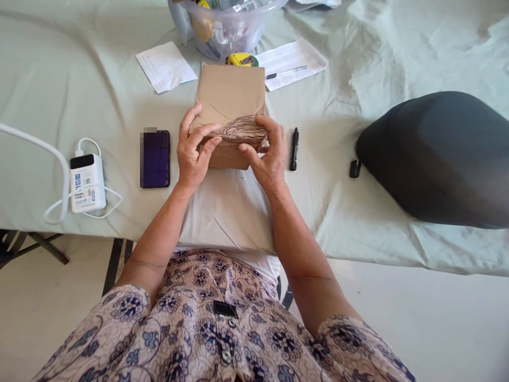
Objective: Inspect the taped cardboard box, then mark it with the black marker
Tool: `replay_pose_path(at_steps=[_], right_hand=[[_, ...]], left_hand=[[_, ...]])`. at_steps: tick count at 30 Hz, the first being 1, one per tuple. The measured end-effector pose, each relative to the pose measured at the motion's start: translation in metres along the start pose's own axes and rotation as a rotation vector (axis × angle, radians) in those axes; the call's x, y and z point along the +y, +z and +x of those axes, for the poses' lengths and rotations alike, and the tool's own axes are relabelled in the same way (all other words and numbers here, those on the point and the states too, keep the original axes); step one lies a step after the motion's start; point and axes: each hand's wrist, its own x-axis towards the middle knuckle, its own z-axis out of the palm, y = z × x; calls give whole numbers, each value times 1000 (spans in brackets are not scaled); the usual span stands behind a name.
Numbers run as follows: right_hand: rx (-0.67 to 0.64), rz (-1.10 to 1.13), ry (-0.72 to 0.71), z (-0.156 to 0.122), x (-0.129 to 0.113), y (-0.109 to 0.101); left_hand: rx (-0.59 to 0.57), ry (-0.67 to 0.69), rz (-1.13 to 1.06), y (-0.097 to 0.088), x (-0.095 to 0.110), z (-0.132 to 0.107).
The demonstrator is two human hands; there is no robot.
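A brown paper-wrapped parcel (pixel 233 98) lies on the pale green table cover (pixel 79 90) in front of me. Its near edge carries dark scribbled lines. My left hand (pixel 193 151) grips the parcel's near left corner, fingers curled over the top. The near right corner is held by my right hand (pixel 267 154), thumb and fingers pinched on the edge. A black marker (pixel 294 148) lies just right of my right hand, and its cap (pixel 355 168) rests further right.
A dark phone (pixel 155 158) and a white power bank (pixel 87 182) with a white cable lie at the left. Behind the parcel are a yellow tape measure (pixel 242 59), a clear plastic tub (pixel 226 24), paper sheets (pixel 166 66) and a pen (pixel 286 71). A dark cushion-like object (pixel 437 156) sits at the right.
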Motion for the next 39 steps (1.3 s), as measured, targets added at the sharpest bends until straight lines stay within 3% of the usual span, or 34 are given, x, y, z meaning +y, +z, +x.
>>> replay_pose_path(at_steps=[6, 11, 20, 23, 25, 27, 30, 34, 39], right_hand=[[-6, -37, 52, -2, -5, 4], [0, -13, 1, 0, 0, 3], [15, -70, 9, 1, 6, 9], [10, -15, -20, 3, 7, 4], [81, 38, -8, 6, 10, -5], [204, -3, 55, 11, 18, -17], [245, -275, 250, 18, 34, -35], [173, -479, 452, 17, 52, -46], [67, -538, 507, 13, 56, -44]], left_hand=[[14, -25, 18, 6, -3, -3], [-4, -45, -13, 9, -5, -4], [25, 6, 32, 16, -6, -8], [3, -23, -8, 17, -5, -8], [-8, -30, -19, 16, -6, -8], [8, -9, -1, 16, -9, -7], [53, 43, 47, 16, -14, -7], [69, 46, 62, 16, -15, -6], [19, -28, -19, 13, -11, -5]])
